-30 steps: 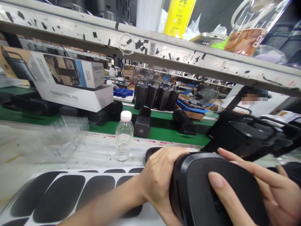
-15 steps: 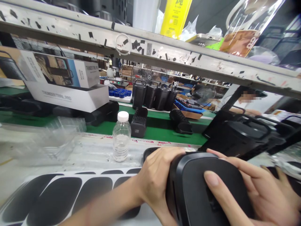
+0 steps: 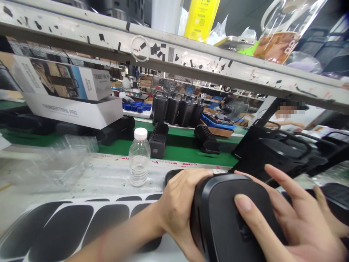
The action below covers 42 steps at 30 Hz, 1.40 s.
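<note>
1. The black case (image 3: pixel 218 218) was at the near right, tipped so its flat face showed.
2. The left hand (image 3: pixel 181 205) was wrapped around the left side of the case, gripping it.
3. The right hand (image 3: pixel 294 214) was spread over the right side of the case. Its thumb pressed on the flat face, near a small dark mark (image 3: pixel 246 233). One finger lay along the far edge, and another stuck up.
4. A sheet (image 3: pixel 91 222) with big black shapes lay at the near left, under the left arm.
5. A clear bottle (image 3: pixel 139 163) with a white cap stood past the sheet.
6. Farther off was a green belt (image 3: pixel 180 145), with two small black baskets lying on it.
7. White boxes (image 3: pixel 79 112) sat at the far left.
8. Bigger black boxes (image 3: pixel 275 154) stood on the right, past the right hand.
</note>
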{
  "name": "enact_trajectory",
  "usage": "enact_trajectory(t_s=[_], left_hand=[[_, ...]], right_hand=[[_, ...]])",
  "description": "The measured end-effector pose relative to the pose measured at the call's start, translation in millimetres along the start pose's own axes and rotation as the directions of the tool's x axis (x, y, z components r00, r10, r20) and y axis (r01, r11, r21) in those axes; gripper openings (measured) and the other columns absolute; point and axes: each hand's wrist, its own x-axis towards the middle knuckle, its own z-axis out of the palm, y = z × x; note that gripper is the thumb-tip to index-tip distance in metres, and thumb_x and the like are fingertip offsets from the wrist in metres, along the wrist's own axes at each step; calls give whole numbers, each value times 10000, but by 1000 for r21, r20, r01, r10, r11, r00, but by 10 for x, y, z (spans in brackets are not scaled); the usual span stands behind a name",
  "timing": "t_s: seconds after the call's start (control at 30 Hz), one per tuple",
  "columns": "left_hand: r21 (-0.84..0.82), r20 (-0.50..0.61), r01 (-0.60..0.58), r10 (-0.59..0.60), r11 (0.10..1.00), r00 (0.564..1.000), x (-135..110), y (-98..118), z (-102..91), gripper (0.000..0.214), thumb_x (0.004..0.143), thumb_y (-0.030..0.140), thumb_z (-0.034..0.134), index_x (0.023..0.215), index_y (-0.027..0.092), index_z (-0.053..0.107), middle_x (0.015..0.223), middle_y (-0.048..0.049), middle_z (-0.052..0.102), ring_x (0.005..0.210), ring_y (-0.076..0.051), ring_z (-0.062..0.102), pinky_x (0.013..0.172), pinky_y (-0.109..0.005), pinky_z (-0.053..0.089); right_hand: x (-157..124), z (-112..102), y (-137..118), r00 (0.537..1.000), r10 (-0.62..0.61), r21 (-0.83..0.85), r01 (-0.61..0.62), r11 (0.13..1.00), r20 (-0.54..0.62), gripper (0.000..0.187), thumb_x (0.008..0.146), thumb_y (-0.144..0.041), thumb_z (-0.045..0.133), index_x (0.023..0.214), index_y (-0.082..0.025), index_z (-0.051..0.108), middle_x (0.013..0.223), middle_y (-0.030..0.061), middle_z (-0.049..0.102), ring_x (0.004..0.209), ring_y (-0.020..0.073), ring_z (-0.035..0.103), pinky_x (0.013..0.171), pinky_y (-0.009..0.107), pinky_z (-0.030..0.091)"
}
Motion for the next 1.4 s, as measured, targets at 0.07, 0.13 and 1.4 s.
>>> enact_trajectory(t_s=[0.07, 0.13, 1.4], left_hand=[[-4, 10, -5, 5, 1000, 1000, 2, -17, -13, 971, 781, 717, 524, 1443, 37, 320, 1243, -170, 603, 1244, -225, 575, 1115, -283, 450], [-23, 26, -5, 6, 1000, 1000, -2, -20, -20, 974, 790, 729, 504, 1451, 43, 306, 1261, -175, 593, 1258, -226, 565, 1121, -287, 443], [-244, -46, 479, -504, 843, 862, -44, -22, -90, 369, 933, 459, 474, 1248, 307, 596, 1186, -7, 696, 1059, -243, 679, 971, -381, 553]], right_hand=[[54, -73, 83, 997, -12, -7, 13, 1000, 75, 669, 726, -576, 721, 1304, -289, 542, 1095, -22, 696, 987, 139, 670, 816, 99, 532], [133, -180, 182, 976, -79, -76, 97, 992, 204, 602, 725, -594, 715, 1242, -301, 616, 1063, -9, 714, 898, 160, 703, 701, 104, 555], [185, -293, 503, 643, -11, 369, -425, 826, 766, 619, 836, -702, 530, 1404, -496, 393, 1513, -150, 298, 1390, 194, 321, 1082, 276, 382]])
